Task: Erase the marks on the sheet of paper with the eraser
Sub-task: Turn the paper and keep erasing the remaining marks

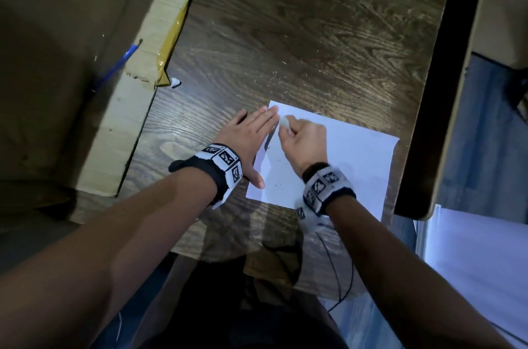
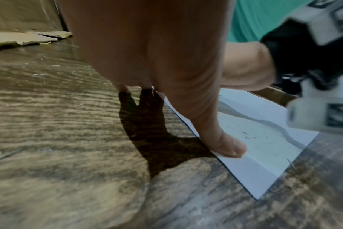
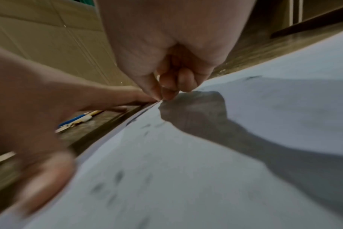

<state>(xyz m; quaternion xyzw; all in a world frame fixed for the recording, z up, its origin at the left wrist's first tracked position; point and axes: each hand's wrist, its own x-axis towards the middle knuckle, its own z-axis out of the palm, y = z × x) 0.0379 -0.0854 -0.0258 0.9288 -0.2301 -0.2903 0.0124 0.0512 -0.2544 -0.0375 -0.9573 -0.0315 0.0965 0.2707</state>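
Paper (image 1: 343, 160) lies on the wooden table (image 1: 285, 34), near its front right edge. Left hand (image 1: 248, 140) presses flat along its left edge, fingers straight, likely to stop the sheet sliding. Right hand (image 1: 303, 143) pinches the white eraser (image 1: 284, 122) against the far left corner, probably rubbing there; a dark mark (image 2: 264, 122) remains below.

In the head view the upper middle of the wooden table (image 1: 314, 20) lies bare beyond the sheet of paper (image 1: 357, 165), with only fine crumbs. At the left of the frame a cardboard box (image 1: 57, 63) walls off the table edge, a blue pen (image 1: 120, 63) lying on it. A dark raised edge (image 1: 445, 63) bounds the right. The left hand (image 1: 248, 140) lies flat over the sheet's left edge, the right hand (image 1: 303, 140) just beside it, leaving a narrow gap.
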